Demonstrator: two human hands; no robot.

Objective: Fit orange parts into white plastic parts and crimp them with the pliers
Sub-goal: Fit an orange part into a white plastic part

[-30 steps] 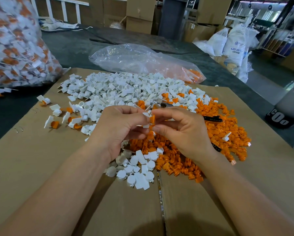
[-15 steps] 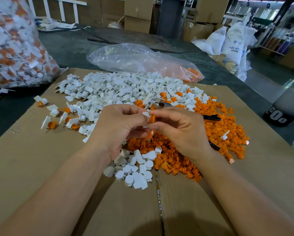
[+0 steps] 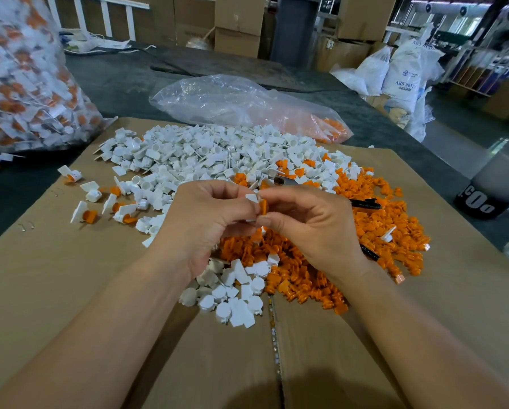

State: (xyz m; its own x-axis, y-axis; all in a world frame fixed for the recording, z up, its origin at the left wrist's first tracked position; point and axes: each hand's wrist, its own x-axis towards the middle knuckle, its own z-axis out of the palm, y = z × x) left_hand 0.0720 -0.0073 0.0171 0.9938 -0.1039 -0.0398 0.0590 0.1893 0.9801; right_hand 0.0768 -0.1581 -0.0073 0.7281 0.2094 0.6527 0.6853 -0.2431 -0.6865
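Observation:
My left hand (image 3: 206,219) pinches a white plastic part (image 3: 252,199) above the piles. My right hand (image 3: 312,225) holds an orange part (image 3: 264,207) pressed against that white part, fingertips of both hands touching. A heap of loose white parts (image 3: 211,154) covers the far side of the cardboard (image 3: 55,276). To the right lies a heap of orange parts (image 3: 389,219). The pliers (image 3: 365,204) lie half buried in the orange heap, with black handles showing behind my right hand. Several fitted white-and-orange pieces (image 3: 89,214) lie at the left.
A big clear bag of finished pieces (image 3: 25,84) stands at the far left. A nearly flat clear bag with a few orange parts (image 3: 247,107) lies beyond the cardboard. A dark bin (image 3: 489,190) stands at the right; boxes and sacks fill the background.
The hands have closed together slightly, and the orange part sits closer against the white part. The piles and pliers have not moved.

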